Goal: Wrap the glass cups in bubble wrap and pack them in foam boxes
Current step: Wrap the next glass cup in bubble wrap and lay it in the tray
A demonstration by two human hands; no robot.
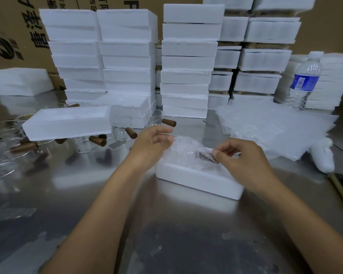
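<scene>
The wrapped cup is laid inside the foam box, pinched by the right hand at the box's right end; the grip of the left hand cannot be told. Light, slippery, fragile: the padded middle is best held.

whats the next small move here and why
Probably press the bubble-wrapped glass cup down until it sits below the rim of the open white foam box. The bundle already lies in the box, but its wrap bulges above the rim. The right hand pinches one end of the wrap and the left hand is at the other, so both are placed to tuck it in.
</scene>
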